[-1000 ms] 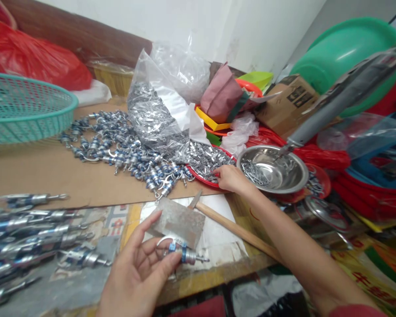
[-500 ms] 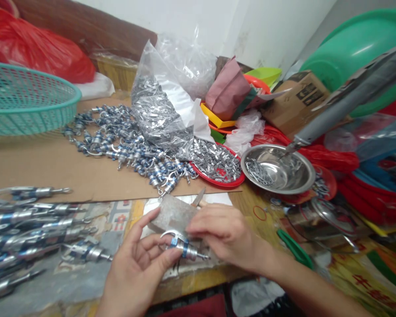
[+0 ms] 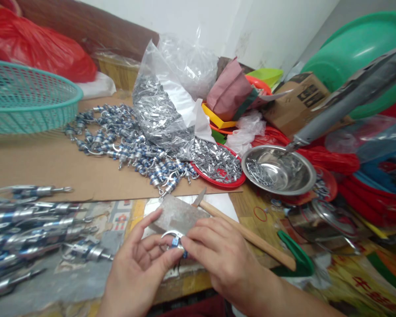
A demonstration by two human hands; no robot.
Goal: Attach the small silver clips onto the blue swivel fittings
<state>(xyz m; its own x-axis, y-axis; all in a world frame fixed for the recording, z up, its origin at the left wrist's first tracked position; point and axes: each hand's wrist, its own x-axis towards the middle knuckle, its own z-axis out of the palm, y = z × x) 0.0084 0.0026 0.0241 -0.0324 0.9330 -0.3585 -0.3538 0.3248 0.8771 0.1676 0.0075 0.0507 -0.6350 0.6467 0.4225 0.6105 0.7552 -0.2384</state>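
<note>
Between my hands is a small silver-and-blue metal piece with a curved hook. My left hand pinches it from the left with thumb and fingers. On the other end, the closed fingers of my right hand hold the same piece and hide most of its body. Just behind it sits a grey metal block. A hammer with a wooden handle lies to the right of the block, its head beside the block and its handle passing behind my right hand.
Similar hooked pieces lie in rows at left, and more are heaped on cardboard. Behind are a clear bag of metal parts, a red plate of small parts, a steel bowl and a teal basket.
My right hand has moved slightly left and down and closed over the right end of the hooked piece. More of the hammer's handle now shows. My left hand holds nearly still.
</note>
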